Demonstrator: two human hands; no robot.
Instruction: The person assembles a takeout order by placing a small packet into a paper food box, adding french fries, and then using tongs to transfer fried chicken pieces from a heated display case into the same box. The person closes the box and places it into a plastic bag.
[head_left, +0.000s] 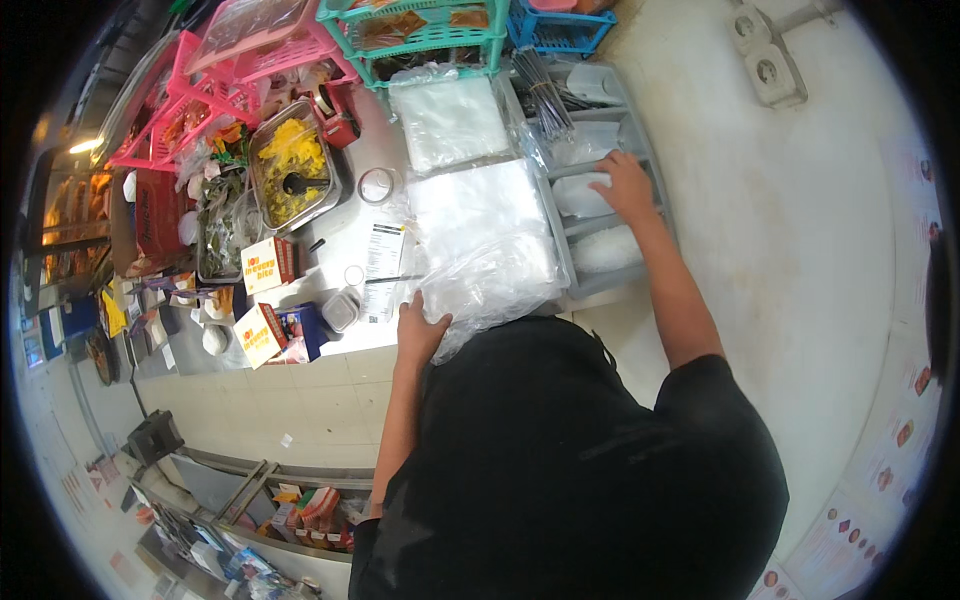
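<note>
My left hand (421, 330) rests at the front edge of the metal table, thumb and forefinger apart, beside a loose clear plastic sheet (495, 277). Just beyond its fingertips, a thin black stick or pen (394, 278) lies across a printed paper slip (384, 247). My right hand (628, 184) reaches over a grey compartment tray (667, 232), its thumb and fingers spread above white, thin-looking packaging (577, 196). Whether the fingertips touch that packaging is unclear. Between my hands lie stacks of clear plastic bags (480, 199).
Left of the bags are a steel pan of yellow food (296, 161) with a black utensil, a round clear container (375, 185), a lidded tub (341, 311) and printed cartons (268, 265). Plastic baskets (427, 37) stand at the back. A wall with sockets (766, 64) rises at right.
</note>
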